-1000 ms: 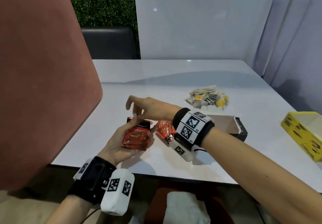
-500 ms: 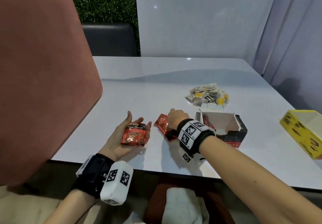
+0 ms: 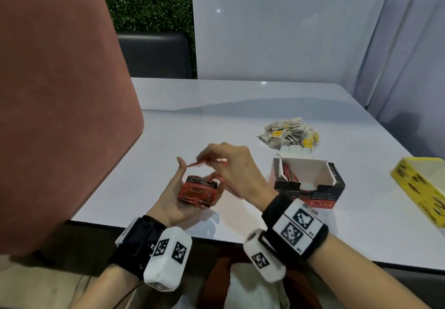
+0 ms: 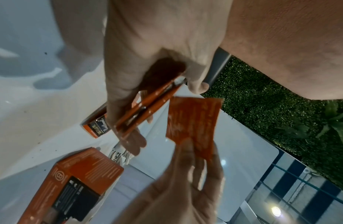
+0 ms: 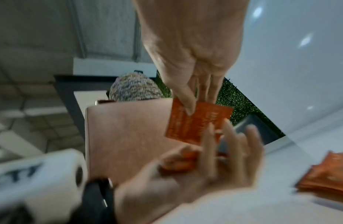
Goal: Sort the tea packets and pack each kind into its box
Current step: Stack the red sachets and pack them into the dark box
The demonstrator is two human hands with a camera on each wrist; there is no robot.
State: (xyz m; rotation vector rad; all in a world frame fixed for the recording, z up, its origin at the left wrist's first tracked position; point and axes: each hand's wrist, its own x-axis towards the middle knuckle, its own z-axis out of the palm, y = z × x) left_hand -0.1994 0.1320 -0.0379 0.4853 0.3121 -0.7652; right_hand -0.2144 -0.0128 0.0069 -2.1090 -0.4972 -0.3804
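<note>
My left hand (image 3: 177, 189) lies palm up above the table's near edge and grips a small stack of red tea packets (image 3: 198, 191), seen edge-on in the left wrist view as the stack (image 4: 145, 109). Just above it my right hand (image 3: 232, 164) pinches a single red packet (image 3: 204, 163) between thumb and fingers; this packet (image 5: 195, 122) hangs flat over the left palm. The open red-and-black box (image 3: 309, 184) stands to the right, with several red packets (image 3: 287, 174) upright against its left wall. More loose red packets (image 5: 327, 174) lie on the table under my right wrist.
A heap of white and yellow tea bags (image 3: 291, 135) lies behind the red box. A yellow box (image 3: 423, 188) stands at the table's right edge. A pink chair back (image 3: 60, 104) fills the left. The white table (image 3: 216, 106) stretches beyond.
My right hand has lifted off the loose red packets on the table with one packet and moved left over the left hand's stack. The left hand has risen slightly.
</note>
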